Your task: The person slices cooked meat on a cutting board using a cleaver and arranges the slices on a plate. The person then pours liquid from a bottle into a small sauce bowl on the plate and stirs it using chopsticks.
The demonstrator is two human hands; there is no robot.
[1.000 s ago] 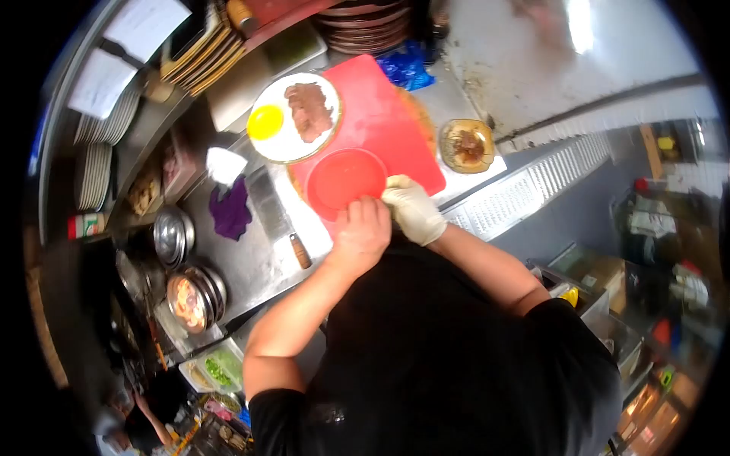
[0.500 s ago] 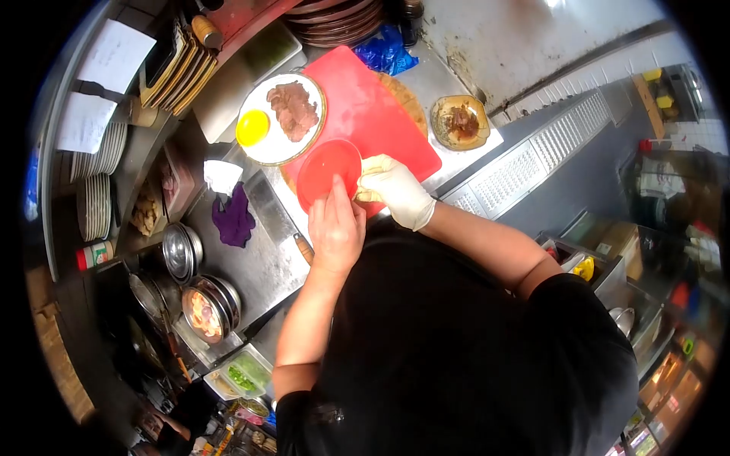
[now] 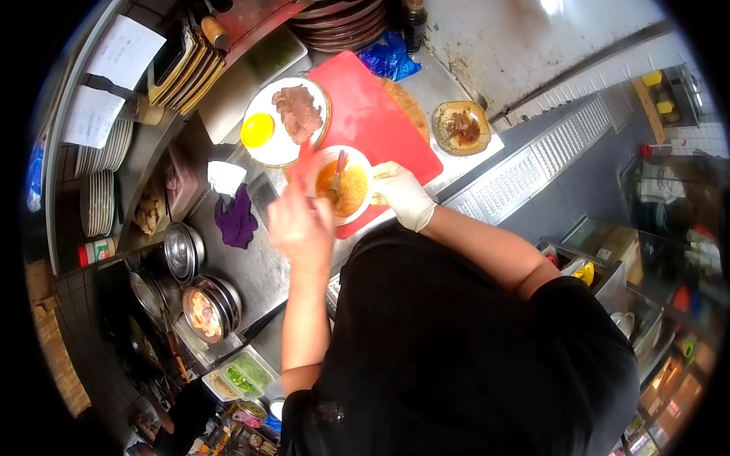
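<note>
My gloved right hand (image 3: 403, 194) grips the rim of a white bowl (image 3: 363, 213) with its fingers. Inside the bowl are an orange sauce (image 3: 351, 191) and a spoon (image 3: 335, 182). My bare left hand (image 3: 303, 228), smeared by motion, is at the bowl's left side with a red lid (image 3: 306, 167), seen nearly edge-on and blurred. The bowl stands over the near corner of a red cutting board (image 3: 372, 114). Just beyond it is a white plate (image 3: 266, 154) with sliced meat (image 3: 297, 112) and a small yellow dish (image 3: 257, 131).
A glass bowl (image 3: 461, 128) with brown contents stands right of the board. Left on the steel counter lie a purple cloth (image 3: 236, 219) and white paper (image 3: 226, 178). Metal bowls (image 3: 182, 253) stand at lower left; stacked plates (image 3: 97, 205) fill a shelf.
The red lid has come off the bowl, uncovering the orange sauce and spoon. My left hand has moved left with the lid. My right hand stays at the bowl's rim.
</note>
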